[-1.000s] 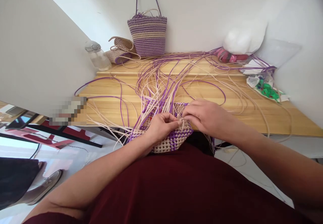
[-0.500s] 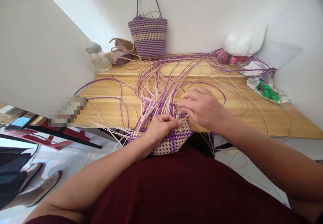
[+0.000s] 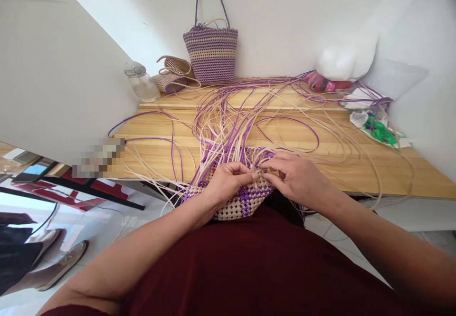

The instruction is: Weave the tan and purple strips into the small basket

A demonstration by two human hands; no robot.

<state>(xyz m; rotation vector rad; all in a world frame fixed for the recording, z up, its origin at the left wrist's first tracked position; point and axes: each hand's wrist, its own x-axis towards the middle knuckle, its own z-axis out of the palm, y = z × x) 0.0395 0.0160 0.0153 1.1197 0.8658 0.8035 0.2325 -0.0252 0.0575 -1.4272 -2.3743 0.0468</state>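
A half-woven basket [image 3: 245, 201] in cream and purple cord sits against my lap at the table's front edge. Long loose cream and purple cords [image 3: 228, 126] fan out from its rim over the table. My left hand [image 3: 228, 183] is closed at the basket's upper edge, thumb and forefinger pinching a cream cord. Just right of it, my right hand [image 3: 295, 173] also has its fingers pinched together at the same spot on the weave, on a cream cord. The fingertips of both hands nearly meet, and the cord ends between them are too small to make out.
A finished purple and cream bag [image 3: 211, 54] stands at the back wall, with a smaller woven piece [image 3: 171, 81] and a clear bottle [image 3: 142, 83] to its left. White plastic [image 3: 345, 59] and green scraps [image 3: 381, 133] lie at right. Another person's foot [image 3: 66, 263] shows lower left.
My right hand has come down from above the basket to its upper edge, beside my left hand. The left hand keeps its pinch. The view has shifted slightly.
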